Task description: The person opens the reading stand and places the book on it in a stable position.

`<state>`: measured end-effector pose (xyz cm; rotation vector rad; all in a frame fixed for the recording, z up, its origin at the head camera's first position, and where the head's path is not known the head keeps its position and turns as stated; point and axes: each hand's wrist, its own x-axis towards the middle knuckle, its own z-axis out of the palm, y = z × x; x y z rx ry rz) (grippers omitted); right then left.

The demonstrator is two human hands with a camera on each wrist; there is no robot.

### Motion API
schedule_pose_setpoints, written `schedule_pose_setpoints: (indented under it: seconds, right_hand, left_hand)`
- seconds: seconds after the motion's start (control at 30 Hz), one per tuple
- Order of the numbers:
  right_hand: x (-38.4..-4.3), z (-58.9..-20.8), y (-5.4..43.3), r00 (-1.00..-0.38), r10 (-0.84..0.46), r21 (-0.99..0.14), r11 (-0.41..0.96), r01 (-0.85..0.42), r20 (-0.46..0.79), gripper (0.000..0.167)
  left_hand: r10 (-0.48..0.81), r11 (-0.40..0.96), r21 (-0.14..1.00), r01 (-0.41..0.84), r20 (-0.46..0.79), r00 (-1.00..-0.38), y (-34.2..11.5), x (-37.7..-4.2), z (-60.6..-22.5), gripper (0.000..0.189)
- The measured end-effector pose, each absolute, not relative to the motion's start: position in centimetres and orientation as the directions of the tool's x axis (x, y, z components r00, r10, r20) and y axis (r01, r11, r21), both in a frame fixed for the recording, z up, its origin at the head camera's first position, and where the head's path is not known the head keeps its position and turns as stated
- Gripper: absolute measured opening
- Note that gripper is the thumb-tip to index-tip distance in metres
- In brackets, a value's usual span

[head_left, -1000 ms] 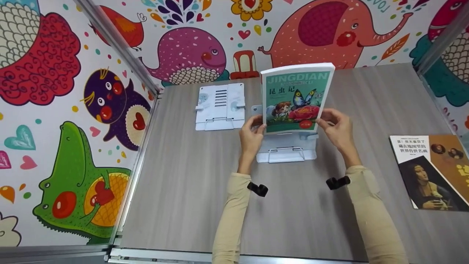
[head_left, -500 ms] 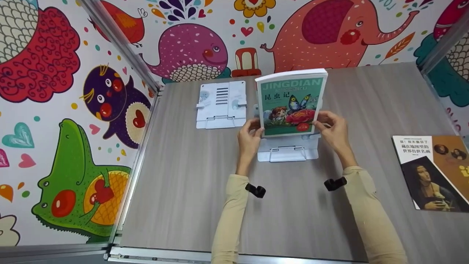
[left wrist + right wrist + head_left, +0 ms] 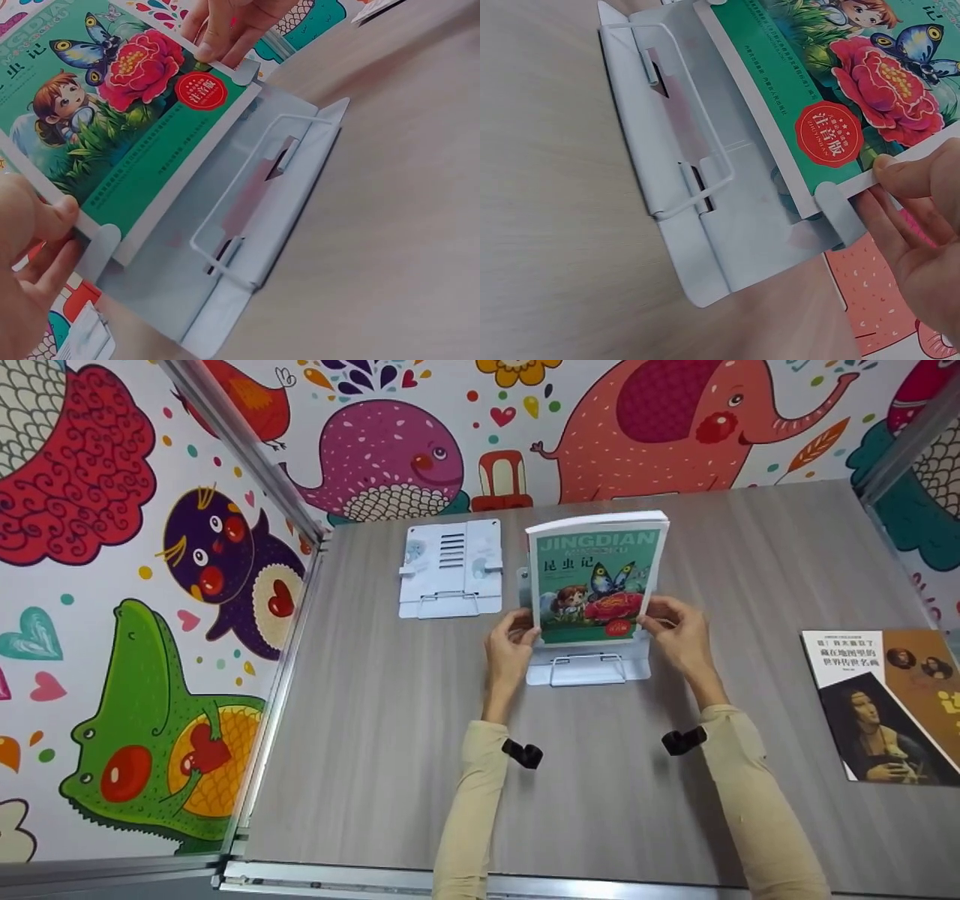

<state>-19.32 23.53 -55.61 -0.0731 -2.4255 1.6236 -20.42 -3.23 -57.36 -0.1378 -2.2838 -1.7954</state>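
Note:
A green-covered book (image 3: 596, 585) with a butterfly and a red flower leans upright over a white metal book stand (image 3: 589, 669). My left hand (image 3: 511, 649) pinches its left edge, thumb on the cover and fingers behind. On the opposite edge my right hand (image 3: 679, 634) pinches it the same way. In the left wrist view a side clip (image 3: 101, 253) overlaps the book's lower left corner. Another clip (image 3: 838, 214) overlaps the lower right corner in the right wrist view. The book's bottom edge is above the stand's wire bracket (image 3: 697, 112), which lies folded on the ledge.
A second white book stand (image 3: 450, 570) lies flat to the left, near the back wall. At the right of the wood-grain table (image 3: 375, 750) lies another book (image 3: 885, 705) with a painted portrait on its cover. Cartoon-printed walls (image 3: 390, 457) rise behind and to the left.
The book has come down and toward me onto the stand, its lower end now nearer the ledge. Both hands have lowered with it and keep their grip.

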Motion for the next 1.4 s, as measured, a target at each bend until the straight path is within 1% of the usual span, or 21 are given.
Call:
schedule_pose_setpoints:
  seconds: [0.17, 0.37, 0.53, 0.7, 0.8, 0.9, 1.07, 1.2, 1.3, 1.4]
  right_hand:
    - [-19.4, -56.2, 23.6, -0.970, 0.167, -0.894, 0.439, -0.087, 0.176, 0.023]
    - [-18.9, -56.7, 23.7, -0.973, 0.196, -0.877, 0.481, -0.012, 0.121, 0.023]
    - [-18.8, -56.6, 23.2, -0.966, 0.223, -0.865, 0.502, 0.001, 0.129, 0.022]
    - [-18.6, -56.9, 22.9, -0.955, 0.241, -0.863, 0.504, -0.027, 0.171, 0.021]
    - [-18.5, -57.2, 22.8, -0.949, 0.253, -0.871, 0.489, -0.041, 0.187, 0.022]
    - [-18.4, -57.3, 22.7, -0.943, 0.266, -0.877, 0.478, -0.052, 0.201, 0.024]
    - [-18.5, -57.3, 22.6, -0.926, 0.275, -0.862, 0.498, -0.094, 0.260, 0.025]
    - [-18.3, -57.6, 22.2, -0.911, 0.272, -0.849, 0.512, -0.135, 0.309, 0.025]
    - [-18.1, -58.2, 21.8, -0.898, 0.249, -0.826, 0.532, -0.186, 0.362, 0.031]
    - [-17.6, -59.0, 21.2, -0.870, 0.242, -0.791, 0.566, -0.233, 0.430, 0.041]
  left_hand:
    - [-0.074, 0.283, 0.930, 0.233, 0.264, -0.962, -3.2, -20.6, -57.6, 0.025]
    - [-0.085, 0.368, 0.898, 0.239, 0.289, -0.954, -3.1, -20.5, -58.0, 0.023]
    - [-0.110, 0.414, 0.880, 0.232, 0.302, -0.947, -3.0, -20.3, -58.1, 0.023]
    - [-0.142, 0.421, 0.881, 0.215, 0.298, -0.944, -2.7, -20.1, -58.3, 0.023]
    - [-0.156, 0.432, 0.876, 0.216, 0.308, -0.938, -2.5, -20.0, -58.2, 0.022]
    - [-0.161, 0.426, 0.882, 0.200, 0.291, -0.943, -2.4, -20.0, -58.0, 0.023]
    - [-0.128, 0.388, 0.908, 0.161, 0.226, -0.966, -2.7, -20.7, -57.6, 0.027]
    - [-0.096, 0.394, 0.904, 0.167, 0.222, -0.970, -2.9, -21.1, -57.7, 0.028]
    - [-0.098, 0.382, 0.907, 0.179, 0.232, -0.968, -2.9, -21.2, -57.9, 0.028]
    - [-0.107, 0.370, 0.911, 0.183, 0.238, -0.965, -2.9, -21.2, -58.3, 0.028]
